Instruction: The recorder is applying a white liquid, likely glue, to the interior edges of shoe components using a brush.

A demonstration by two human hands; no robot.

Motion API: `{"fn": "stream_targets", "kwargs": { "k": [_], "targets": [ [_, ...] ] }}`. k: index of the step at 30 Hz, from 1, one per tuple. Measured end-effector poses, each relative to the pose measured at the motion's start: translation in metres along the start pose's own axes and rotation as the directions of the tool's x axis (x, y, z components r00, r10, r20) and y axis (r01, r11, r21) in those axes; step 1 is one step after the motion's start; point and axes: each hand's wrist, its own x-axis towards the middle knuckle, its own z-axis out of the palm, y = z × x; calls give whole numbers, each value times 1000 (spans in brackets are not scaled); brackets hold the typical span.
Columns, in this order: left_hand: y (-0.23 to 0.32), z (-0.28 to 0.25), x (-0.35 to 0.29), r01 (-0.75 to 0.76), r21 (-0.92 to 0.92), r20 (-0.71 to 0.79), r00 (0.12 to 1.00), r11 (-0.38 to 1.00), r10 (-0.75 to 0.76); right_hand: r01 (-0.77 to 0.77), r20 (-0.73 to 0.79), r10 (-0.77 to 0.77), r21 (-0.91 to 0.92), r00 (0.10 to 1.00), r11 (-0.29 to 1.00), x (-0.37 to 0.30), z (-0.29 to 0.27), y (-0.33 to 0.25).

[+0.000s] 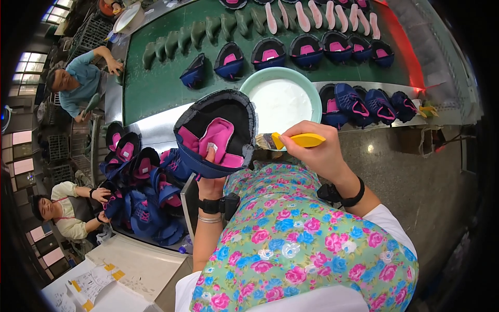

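My left hand (210, 184) grips a navy shoe upper (221, 132) from below, with a finger inside on its pink lining. The upper is turned so that its black inside and grey rough lower edge show. In my right hand (319, 156) is a paintbrush (309, 140) with a yellow handle, its bristles pointing left at the upper's right edge. Whether the bristles touch that edge I cannot tell. Just beyond both hands stands a pale green bowl (280, 72) holding white liquid (280, 104).
A green conveyor belt (156, 86) carries rows of shoe uppers (306, 51), dark green foot forms (197, 34) and pink insoles (314, 14). More uppers (382, 106) lie right of the bowl. A pile of uppers (143, 213) sits left, where two people (80, 83) (73, 210) work.
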Motion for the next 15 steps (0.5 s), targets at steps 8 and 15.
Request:
{"fn": "stream_targets", "kwargs": {
  "k": [8,15],
  "targets": [
    [-6,-22,3,44,-28,-58,997,999,-45,-135,79,131,52,988,990,-12,2,12],
    [1,-68,5,192,-169,-121,970,967,-213,-383,-103,371,-146,923,912,0,-2,126]
  ]
}}
